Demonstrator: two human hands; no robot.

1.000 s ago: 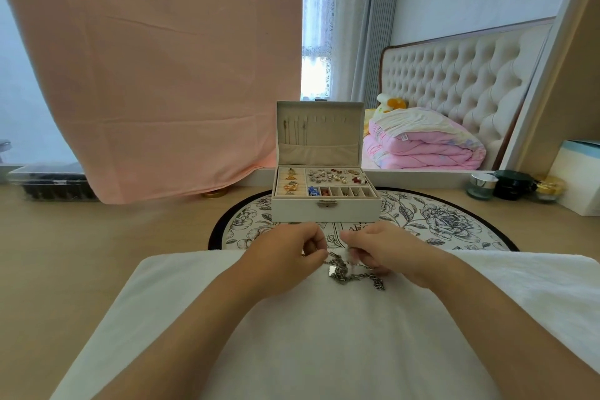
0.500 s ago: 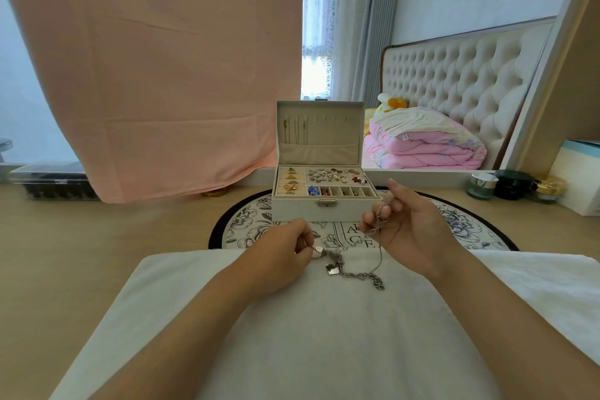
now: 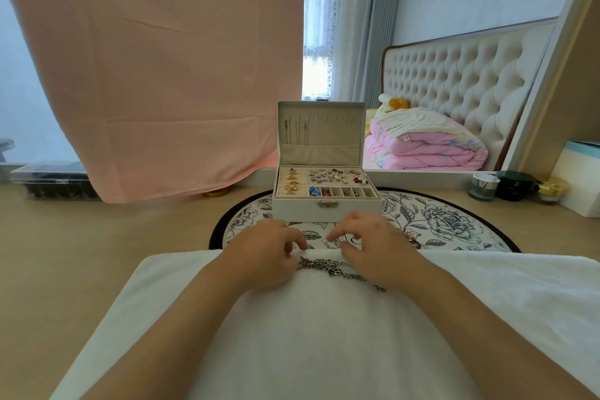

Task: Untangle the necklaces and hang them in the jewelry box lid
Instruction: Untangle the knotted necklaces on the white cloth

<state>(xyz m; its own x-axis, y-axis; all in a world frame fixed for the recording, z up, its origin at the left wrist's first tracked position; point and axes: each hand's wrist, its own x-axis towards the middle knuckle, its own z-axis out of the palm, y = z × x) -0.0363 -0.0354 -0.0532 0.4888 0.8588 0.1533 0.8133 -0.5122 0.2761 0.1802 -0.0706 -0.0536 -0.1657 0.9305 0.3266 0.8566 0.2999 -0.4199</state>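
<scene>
The necklaces [image 3: 331,267] are lying in a silvery tangle on the far part of the white towel [image 3: 324,344] that is spreading across the desk in front of me, and the knot is sitting right between my two hands. My left hand [image 3: 264,253] is resting on the towel at the left end of the tangle, its fingers curling down so that the chains are running in under the fingertips; I cannot tell whether I am pinching a chain there. My right hand [image 3: 373,248] is arching over the right end, fingers half bent, the forefinger and thumb pointing toward the left hand with their tips apart. The chains are passing beneath this palm and coming out at the wrist side, so I cannot tell whether I am gripping anything.

Just beyond my knuckles the jewelry box [image 3: 326,209] is standing open on a round flowered mat [image 3: 454,224], its trays holding rings and earrings. Its lid [image 3: 337,127] is standing upright, with a few thin chains [image 3: 295,133] hanging at its left side. A pink cloth [image 3: 156,75] is hanging behind on the left, and small jars [image 3: 483,187] are standing to the right.
</scene>
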